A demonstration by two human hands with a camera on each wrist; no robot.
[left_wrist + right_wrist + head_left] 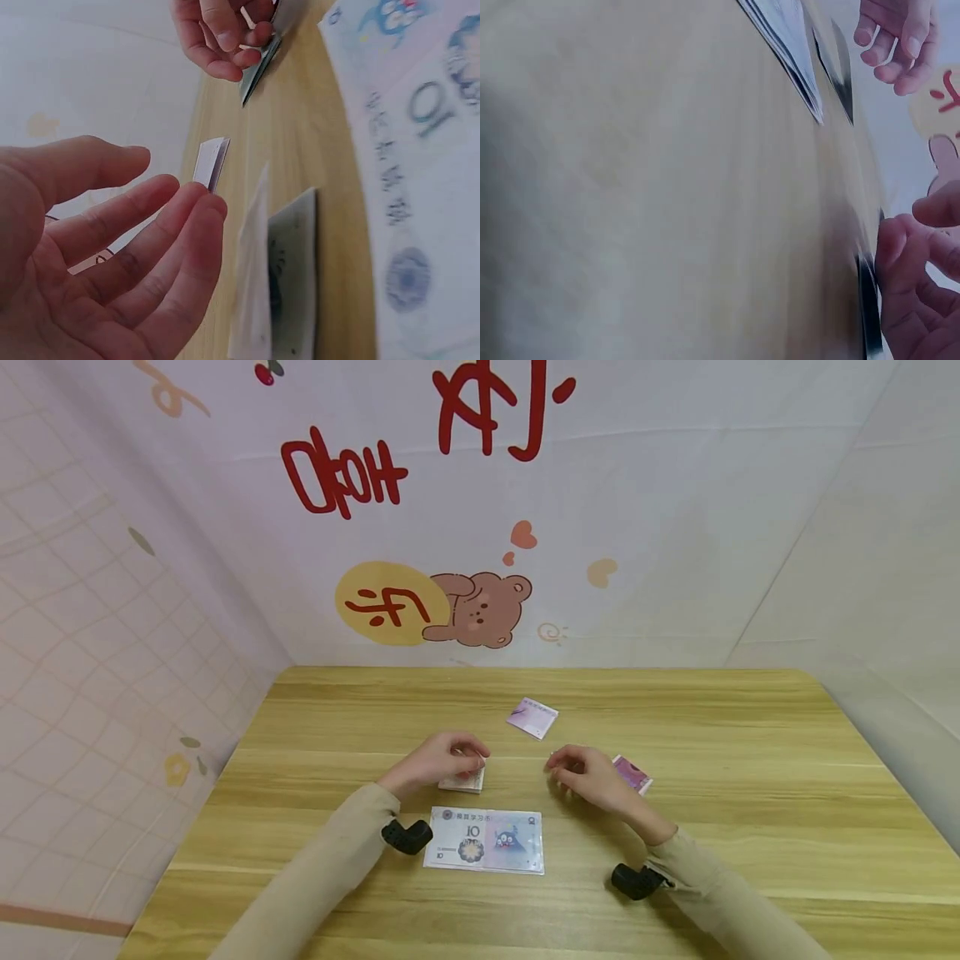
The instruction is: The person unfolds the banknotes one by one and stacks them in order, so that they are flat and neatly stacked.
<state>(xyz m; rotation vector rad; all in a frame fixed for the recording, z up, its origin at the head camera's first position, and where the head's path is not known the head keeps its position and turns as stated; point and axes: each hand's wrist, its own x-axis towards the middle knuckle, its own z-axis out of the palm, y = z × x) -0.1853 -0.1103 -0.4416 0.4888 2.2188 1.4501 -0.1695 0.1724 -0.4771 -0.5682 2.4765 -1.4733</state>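
My left hand hovers with relaxed, slightly bent fingers over a folded play banknote. In the left wrist view that folded banknote stands partly sprung apart below the fingertips, with nothing between fingers and thumb. To the right, my right hand hangs loosely curled above the table and holds nothing. Just beyond its knuckles lies a folded magenta banknote, partly covered by the hand. Nearest me, flat play banknotes marked 10 lie in a pile; the right wrist view shows several layered edges.
A folded lilac banknote lies farther back, between the hands. The wood-grain table ends at a white printed cloth hanging behind it. Black wrist cameras sit on both beige sleeves.
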